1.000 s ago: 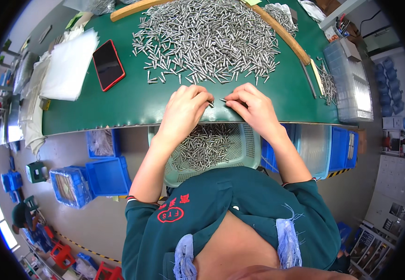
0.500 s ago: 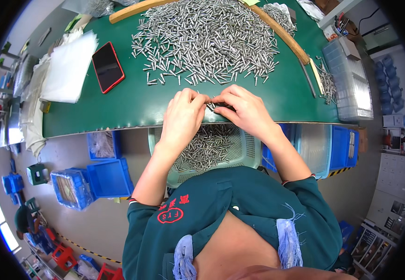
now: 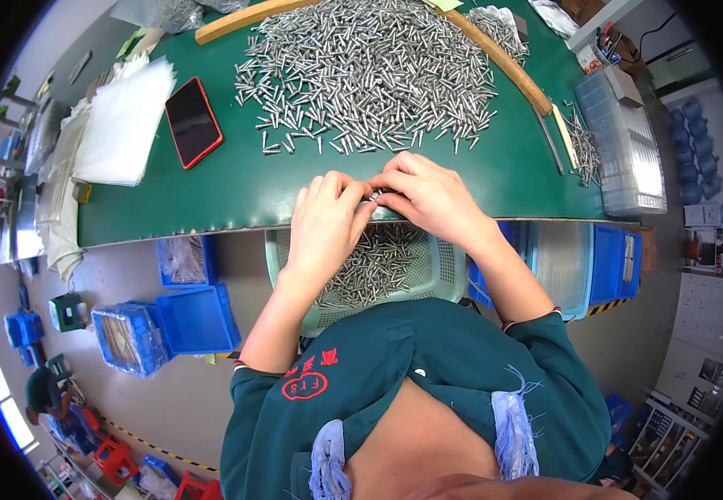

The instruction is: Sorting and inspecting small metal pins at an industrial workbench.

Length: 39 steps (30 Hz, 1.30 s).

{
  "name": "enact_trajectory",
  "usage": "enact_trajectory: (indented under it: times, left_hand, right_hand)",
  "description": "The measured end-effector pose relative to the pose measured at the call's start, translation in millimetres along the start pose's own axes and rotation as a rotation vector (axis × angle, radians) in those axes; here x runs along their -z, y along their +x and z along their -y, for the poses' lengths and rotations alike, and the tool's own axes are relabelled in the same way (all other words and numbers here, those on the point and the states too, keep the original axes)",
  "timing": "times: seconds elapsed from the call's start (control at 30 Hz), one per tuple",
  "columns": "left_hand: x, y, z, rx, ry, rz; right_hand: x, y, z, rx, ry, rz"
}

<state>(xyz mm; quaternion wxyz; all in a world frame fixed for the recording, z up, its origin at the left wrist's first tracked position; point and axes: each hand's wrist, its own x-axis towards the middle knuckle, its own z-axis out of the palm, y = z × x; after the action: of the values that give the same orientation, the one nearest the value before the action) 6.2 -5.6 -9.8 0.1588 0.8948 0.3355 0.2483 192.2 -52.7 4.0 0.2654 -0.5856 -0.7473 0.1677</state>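
Observation:
My left hand (image 3: 328,208) and my right hand (image 3: 424,196) meet near the front edge of the green table (image 3: 236,187). Their fingertips are closed around a few small silvery metal pins (image 3: 374,197), which the fingers partly cover. Just beyond my hands spreads a wide heap of similar metal pins (image 3: 370,75), with a few strays along its near side. Under the table edge, below my wrists, a pale green perforated basket (image 3: 441,271) holds many more of these pins.
Wooden strips (image 3: 507,62) border the heap. On the left lie a red-cased phone (image 3: 194,122) and white sheets (image 3: 124,125). At right are a small pile of longer pins (image 3: 582,146) and clear plastic boxes (image 3: 624,142). Blue bins (image 3: 197,318) stand on the floor.
My fingertips have drawn closer together over the pins, and the pins between them are more covered. The heap and basket look unchanged.

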Motion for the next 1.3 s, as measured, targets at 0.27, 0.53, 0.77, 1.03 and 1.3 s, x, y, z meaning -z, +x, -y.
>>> enact_trajectory:
  times: [0.27, 0.53, 0.77, 1.03, 1.3]
  left_hand:
    - [2, 1, 0, 0.003, -0.037, -0.019]
    - [5, -5, 0, 0.042, -0.131, -0.038]
    - [2, -7, 0, 0.017, -0.022, -0.050]
    - [6, -10, -5, -0.009, -0.059, -0.036]
    - [22, -31, -1, 0.534, -1.278, 0.401]
  right_hand:
    - [-2, -8, 2, 0.001, 0.000, -0.041]
    - [-1, -4, -1, -0.090, 0.124, 0.018]
    - [-1, -2, 0, 0.032, -0.056, -0.016]
    - [-1, -1, 5, 0.012, 0.003, -0.034]
    - [-2, -3, -1, 0.107, -0.149, -0.090]
